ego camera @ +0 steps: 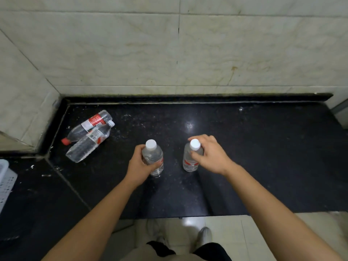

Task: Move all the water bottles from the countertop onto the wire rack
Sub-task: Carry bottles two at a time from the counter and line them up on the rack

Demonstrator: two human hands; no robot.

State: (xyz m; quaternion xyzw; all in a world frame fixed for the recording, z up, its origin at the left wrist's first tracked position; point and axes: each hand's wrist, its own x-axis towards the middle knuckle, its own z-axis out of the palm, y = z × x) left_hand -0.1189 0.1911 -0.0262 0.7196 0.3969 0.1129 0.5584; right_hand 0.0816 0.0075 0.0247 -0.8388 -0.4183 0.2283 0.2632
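Two clear water bottles with white caps stand upright on the black countertop (244, 147). My left hand (138, 164) is wrapped around the body of the left bottle (153, 155). My right hand (211, 154) grips the right bottle (190, 162) by its neck, just under the cap. Two more bottles lie on their sides at the left: one with a red cap (84, 128) and one with a white cap (88, 144), touching each other. No wire rack is in view.
A tiled wall (169, 53) rises behind the counter and turns a corner at the left. A white perforated basket (4, 183) sits at the far left edge. Below the counter's front edge I see pale floor tiles and my feet.
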